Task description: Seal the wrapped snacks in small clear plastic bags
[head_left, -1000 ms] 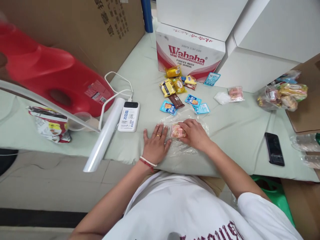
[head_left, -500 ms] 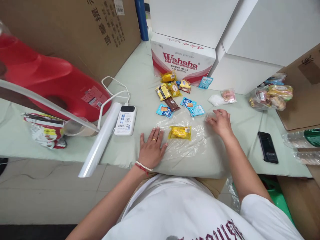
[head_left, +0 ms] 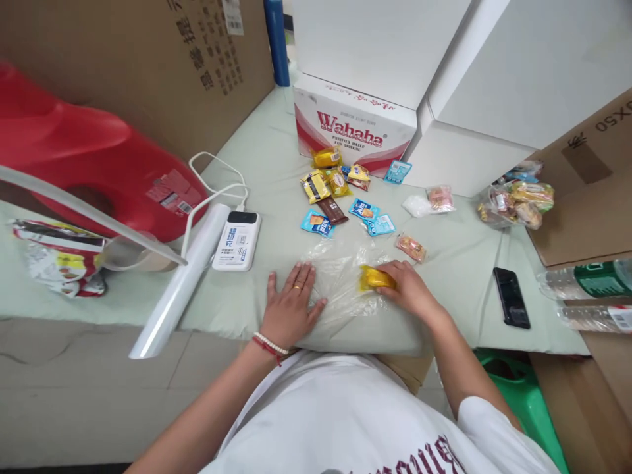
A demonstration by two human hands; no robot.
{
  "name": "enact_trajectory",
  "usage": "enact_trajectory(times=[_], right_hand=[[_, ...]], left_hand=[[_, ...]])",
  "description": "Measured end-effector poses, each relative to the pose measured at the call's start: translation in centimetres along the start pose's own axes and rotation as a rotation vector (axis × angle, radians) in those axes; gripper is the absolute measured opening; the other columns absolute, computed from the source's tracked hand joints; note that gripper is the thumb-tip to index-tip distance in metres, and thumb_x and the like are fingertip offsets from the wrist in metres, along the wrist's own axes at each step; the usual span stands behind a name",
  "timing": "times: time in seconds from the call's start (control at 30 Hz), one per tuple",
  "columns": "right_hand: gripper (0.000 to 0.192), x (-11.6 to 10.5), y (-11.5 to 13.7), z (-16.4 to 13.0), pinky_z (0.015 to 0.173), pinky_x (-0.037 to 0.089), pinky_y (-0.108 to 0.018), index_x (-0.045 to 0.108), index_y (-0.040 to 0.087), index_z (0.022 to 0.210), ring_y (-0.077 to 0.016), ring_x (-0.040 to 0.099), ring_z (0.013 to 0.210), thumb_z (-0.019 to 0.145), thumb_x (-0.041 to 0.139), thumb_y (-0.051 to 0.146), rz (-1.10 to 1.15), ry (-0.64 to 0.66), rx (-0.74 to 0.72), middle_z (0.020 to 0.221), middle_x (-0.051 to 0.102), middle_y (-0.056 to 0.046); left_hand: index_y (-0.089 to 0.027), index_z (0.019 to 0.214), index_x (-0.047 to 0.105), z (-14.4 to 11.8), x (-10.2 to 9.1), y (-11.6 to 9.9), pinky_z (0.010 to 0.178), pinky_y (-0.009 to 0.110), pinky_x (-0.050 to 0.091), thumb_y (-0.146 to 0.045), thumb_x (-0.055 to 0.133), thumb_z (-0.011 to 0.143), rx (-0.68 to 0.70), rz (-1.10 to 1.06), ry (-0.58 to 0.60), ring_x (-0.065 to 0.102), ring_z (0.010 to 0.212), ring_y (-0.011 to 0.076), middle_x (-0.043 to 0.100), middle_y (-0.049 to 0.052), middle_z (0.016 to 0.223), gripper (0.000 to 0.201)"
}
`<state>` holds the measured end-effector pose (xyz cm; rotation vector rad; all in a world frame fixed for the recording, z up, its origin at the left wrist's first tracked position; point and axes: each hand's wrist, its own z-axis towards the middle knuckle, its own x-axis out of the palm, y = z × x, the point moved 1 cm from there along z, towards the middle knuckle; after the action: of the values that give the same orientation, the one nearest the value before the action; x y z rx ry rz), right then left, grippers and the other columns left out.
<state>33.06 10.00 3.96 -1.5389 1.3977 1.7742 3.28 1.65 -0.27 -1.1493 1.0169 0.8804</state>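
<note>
A yellow snack packet [head_left: 374, 278] is gripped by my right hand [head_left: 409, 288] over a clear plastic bag [head_left: 340, 283] spread on the table. My left hand [head_left: 291, 304] lies flat with fingers spread at the bag's left edge. A pink-and-yellow wrapped snack [head_left: 411, 247] rests just beyond my right hand. Further back, several snacks are grouped: a brown bar [head_left: 332, 210], a yellow-and-black packet [head_left: 315, 186], blue packets [head_left: 318, 224] and another yellow packet [head_left: 326, 157]. A pink snack [head_left: 440, 199] lies beside a white clump [head_left: 417, 205] to their right.
A Wahaha carton [head_left: 355, 128] and white boxes [head_left: 494, 85] stand behind the snacks. Left are a power bank [head_left: 237, 241], a plastic roll [head_left: 180, 280] and a red jug [head_left: 113, 164]. Right are a bag of snacks [head_left: 518, 203], a phone [head_left: 511, 297] and bottles [head_left: 582, 282].
My right hand has let go of the pink-and-yellow snack, leaving it on the table, and moved left and nearer to grip the yellow packet. My left hand stays flat.
</note>
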Motion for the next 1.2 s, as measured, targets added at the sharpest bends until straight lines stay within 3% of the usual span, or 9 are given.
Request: enact_trajectory(times=[0.13,0.27,0.4,0.53,0.7,0.8,0.97,1.1,1.2], right_hand=[[0.038,-1.9,-2.3,-2.3,0.101,0.048,-0.049,0.071,0.022,0.124,-0.0326,0.063,0.111,0.092,0.071,0.043,0.092,-0.165,0.028,0.116,0.072,-0.012],[0.04,-4.1,1.3,-0.6,0.107,0.045,-0.05,0.069,0.028,0.129,-0.0326,0.059,0.121,0.094,0.069,0.046,0.129,-0.294,-0.141,0.125,0.07,-0.01],[0.04,-2.3,6.3,3.5,0.102,0.047,-0.046,0.068,0.025,0.135,-0.0305,0.057,0.112,0.096,0.068,0.035,0.029,-0.08,-0.283,0.126,0.069,-0.012],[0.05,1.2,6.6,5.6,0.109,0.046,-0.049,0.063,0.022,0.143,-0.0308,0.054,0.122,0.093,0.07,0.025,-0.014,0.11,-0.277,0.138,0.063,-0.015],[0.07,1.4,2.8,0.6,0.117,0.046,-0.053,0.036,0.032,0.162,-0.0305,0.044,0.147,0.099,0.065,0.042,0.198,-0.09,-0.265,0.165,0.036,-0.015],[0.066,1.6,0.7,-3.4,0.114,0.05,-0.056,0.047,0.035,0.154,-0.0331,0.051,0.142,0.094,0.072,0.046,0.202,-0.109,-0.274,0.158,0.047,-0.014],[0.022,3.6,-0.1,-6.7,0.097,0.06,-0.054,0.074,0.032,0.113,-0.03,0.066,0.118,0.103,0.054,0.029,0.212,-0.179,-0.205,0.132,0.068,-0.012],[0.023,2.7,1.0,-7.4,0.094,0.06,-0.051,0.075,0.032,0.109,-0.0285,0.069,0.112,0.103,0.053,0.029,0.288,-0.139,-0.197,0.124,0.073,-0.01],[0.022,0.4,1.7,-6.8,0.092,0.059,-0.046,0.075,0.031,0.107,-0.0259,0.07,0.105,0.104,0.053,0.031,0.375,-0.08,-0.208,0.118,0.075,-0.009]], left_hand=[[-0.019,0.162,0.04,-0.2,0.1,-0.3,0.127,0.072,0.006,-0.049,0.047,0.101,0.0,0.004,0.011,0.038,0.156,0.0366,0.036,0.019,0.168,0.068],[-0.017,0.164,0.036,0.0,0.0,-0.3,0.128,0.071,0.007,-0.052,0.047,0.101,-0.02,0.029,0.023,0.037,0.156,0.0363,0.032,0.02,0.169,0.073],[-0.013,0.164,0.033,-0.1,0.0,0.0,0.128,0.07,0.011,-0.052,0.042,0.103,-0.02,0.036,0.025,0.037,0.157,0.0353,0.031,0.021,0.17,0.074],[-0.014,0.164,0.034,-0.3,0.3,0.7,0.129,0.063,0.017,-0.045,0.034,0.106,-0.057,0.016,-0.012,0.039,0.156,0.0314,0.037,0.02,0.168,0.066],[-0.017,0.164,0.034,-0.6,0.1,1.9,0.128,0.058,0.023,-0.037,0.037,0.105,-0.037,-0.034,-0.03,0.037,0.157,0.0286,0.034,0.02,0.169,0.062],[-0.02,0.155,0.047,-1.2,-0.8,2.7,0.127,0.063,0.022,-0.043,0.047,0.102,0.064,-0.058,0.03,0.033,0.159,0.0319,0.028,0.019,0.173,0.059],[-0.026,0.133,0.065,-2.8,-2.6,4.3,0.128,0.07,0.003,-0.064,0.066,0.088,0.333,-0.093,0.21,0.028,0.16,0.0381,0.038,0.014,0.169,0.059],[-0.028,0.11,0.073,-3.5,-3.2,5.5,0.13,0.064,0.004,-0.042,0.05,0.104,0.367,-0.164,0.249,0.035,0.158,0.0288,0.055,0.008,0.159,0.027],[-0.026,0.1,0.073,-2.9,-3.3,5.8,0.131,0.059,0.009,-0.031,0.039,0.107,0.302,-0.258,0.235,0.046,0.151,0.0232,0.068,0.007,0.145,0.035]])
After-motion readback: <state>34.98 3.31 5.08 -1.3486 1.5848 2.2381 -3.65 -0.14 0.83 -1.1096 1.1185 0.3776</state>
